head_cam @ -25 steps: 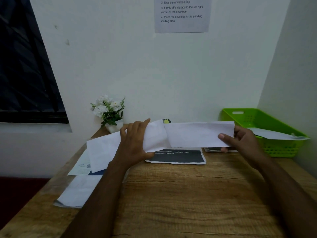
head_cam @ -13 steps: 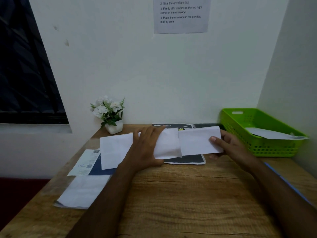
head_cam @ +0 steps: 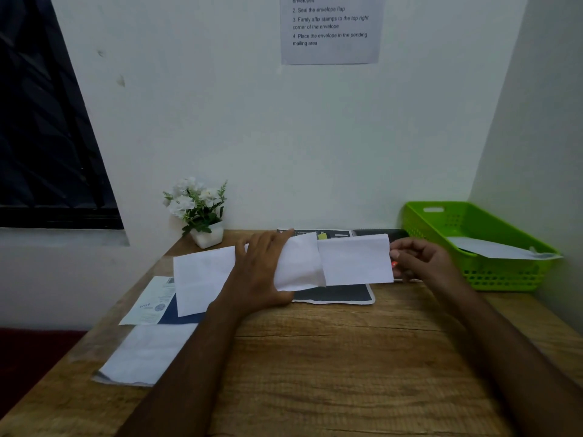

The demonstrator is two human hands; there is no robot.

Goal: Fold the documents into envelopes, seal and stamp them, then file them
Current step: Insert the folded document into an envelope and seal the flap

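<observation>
Lowered since a second ago, one document (head_cam: 353, 263) lies near the far edge of the surface (head_cam: 315, 357). Left hand (head_cam: 258, 269) presses it with straight fingers (head_cam: 268, 244). Right hand (head_cam: 422, 263) curls at its right edge, grip unclear, one basket (head_cam: 504, 279) close beside.

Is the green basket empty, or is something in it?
Not empty. A white sheet lies inside the green basket, with one corner poking out over the rim.
</observation>
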